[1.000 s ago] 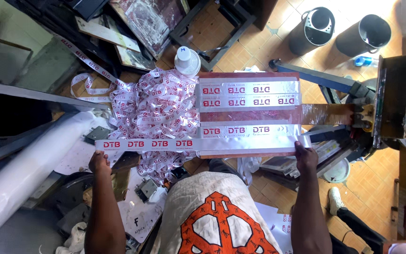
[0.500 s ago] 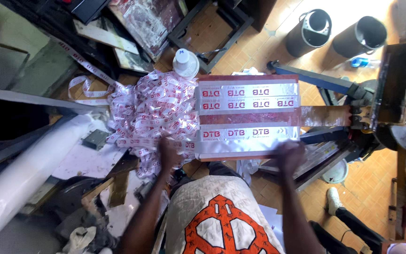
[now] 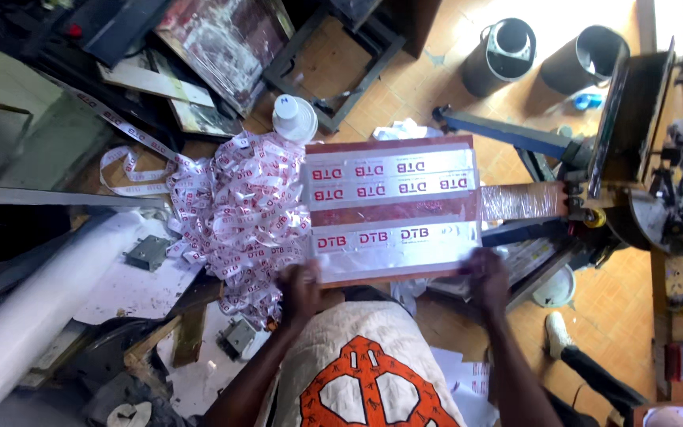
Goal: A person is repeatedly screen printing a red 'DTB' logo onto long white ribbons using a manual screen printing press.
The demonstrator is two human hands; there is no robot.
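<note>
A: Silvery plastic strips with red lettering lie stretched across a red-edged printing board (image 3: 393, 209) in the middle of the frame. Who holds it?

B: The person whose head carries the camera. The left hand (image 3: 300, 289) sits at the board's lower left corner and the right hand (image 3: 485, 273) at its lower right corner, well apart. Both press against the near edge; whether the fingers curl under it I cannot tell, since they are blurred.

A: What crowds the edges?

B: Touching the board's left edge is a tangled heap of white printed ribbon (image 3: 235, 217), spilling down towards the left hand. A white bottle cap (image 3: 294, 119) stands just above the heap. On the right, the board joins a metal press arm (image 3: 527, 202), with machinery filling the far right.

A: Any open room?

B: Bare orange floor (image 3: 436, 75) shows above the board, near two dark buckets (image 3: 507, 47) at upper right.

A: What is hidden?

B: The person's patterned shirt (image 3: 365, 372) covers the space below the board. A white roll (image 3: 37, 304) is cut off at lower left.
</note>
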